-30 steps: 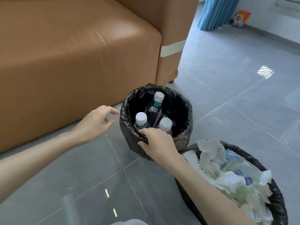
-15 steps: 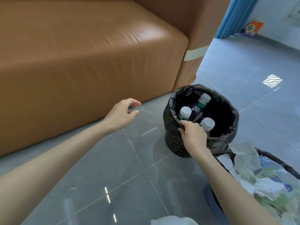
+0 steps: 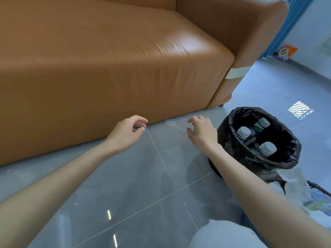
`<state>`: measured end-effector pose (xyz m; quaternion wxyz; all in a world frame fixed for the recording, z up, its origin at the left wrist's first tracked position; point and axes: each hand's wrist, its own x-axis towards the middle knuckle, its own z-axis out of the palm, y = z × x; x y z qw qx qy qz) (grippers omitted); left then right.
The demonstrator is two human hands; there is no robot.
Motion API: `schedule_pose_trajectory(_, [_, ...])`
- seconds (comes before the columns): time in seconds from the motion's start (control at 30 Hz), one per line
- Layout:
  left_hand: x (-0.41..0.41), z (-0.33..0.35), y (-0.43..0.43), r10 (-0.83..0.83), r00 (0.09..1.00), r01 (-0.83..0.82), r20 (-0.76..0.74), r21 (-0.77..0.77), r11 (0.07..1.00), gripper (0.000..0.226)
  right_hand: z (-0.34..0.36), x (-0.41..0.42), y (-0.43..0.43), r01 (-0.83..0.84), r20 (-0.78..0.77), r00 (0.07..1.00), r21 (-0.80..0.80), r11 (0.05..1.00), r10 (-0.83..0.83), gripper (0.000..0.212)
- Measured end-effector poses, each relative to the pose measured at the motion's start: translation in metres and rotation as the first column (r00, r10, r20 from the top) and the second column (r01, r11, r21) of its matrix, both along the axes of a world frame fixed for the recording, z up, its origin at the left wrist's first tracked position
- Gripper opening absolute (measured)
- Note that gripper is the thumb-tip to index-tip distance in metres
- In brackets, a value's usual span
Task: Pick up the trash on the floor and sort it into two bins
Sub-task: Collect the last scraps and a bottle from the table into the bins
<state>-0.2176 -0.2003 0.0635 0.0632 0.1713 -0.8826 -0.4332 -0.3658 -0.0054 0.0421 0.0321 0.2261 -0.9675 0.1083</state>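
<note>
A tan sofa fills the view over glossy grey floor tiles, with the black-lined bin at right holding three capped bottles. A second bin is cut off at the right edge, and a small pale round scrap lies blurred at the sofa's foot between the hands. The left hand curls thumb toward forefinger, pinch or not unclear; the right hand hovers, fingers loosely spread.

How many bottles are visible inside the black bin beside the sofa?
3. The left bottle sits by the black bin's left wall, the far bottle toward its back, the near bottle closest to the camera. Others may be hidden lower down.
</note>
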Motion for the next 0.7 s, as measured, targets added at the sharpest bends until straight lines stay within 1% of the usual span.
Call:
schedule_pose_trajectory(0.13, [0.015,-0.008,-0.018,0.034,0.999,-0.036,0.033,0.042,0.998,0.026,-0.026,-0.001,-0.033,-0.051,0.219,0.975,0.119,0.992,0.024,0.038])
schedule_pose_trajectory(0.2, [0.015,-0.018,-0.021,0.039,0.998,-0.041,0.051,0.045,0.998,0.026,-0.044,-0.003,-0.039,-0.062,0.277,0.961,0.172,0.983,0.013,0.040])
schedule_pose_trajectory(0.33, [0.006,-0.054,-0.029,0.063,0.996,-0.065,0.070,0.033,0.997,0.027,-0.086,-0.020,-0.055,-0.131,0.336,0.941,0.226,0.965,0.049,0.043])
schedule_pose_trajectory(0.4, [0.001,-0.072,-0.036,0.079,0.994,-0.080,0.077,0.015,0.997,0.028,-0.103,-0.032,-0.066,-0.137,0.348,0.936,0.240,0.961,0.047,0.046])
schedule_pose_trajectory(0.6, [-0.011,-0.119,-0.060,0.108,0.991,-0.114,0.084,0.076,0.991,0.031,-0.149,-0.083,-0.105,-0.067,0.387,0.922,0.195,0.979,-0.014,0.054])
schedule_pose_trajectory(0.7, [-0.010,-0.136,-0.071,0.131,0.988,-0.139,0.085,0.094,0.986,0.034,-0.171,-0.110,-0.114,-0.039,0.379,0.924,0.206,0.978,-0.043,0.053])
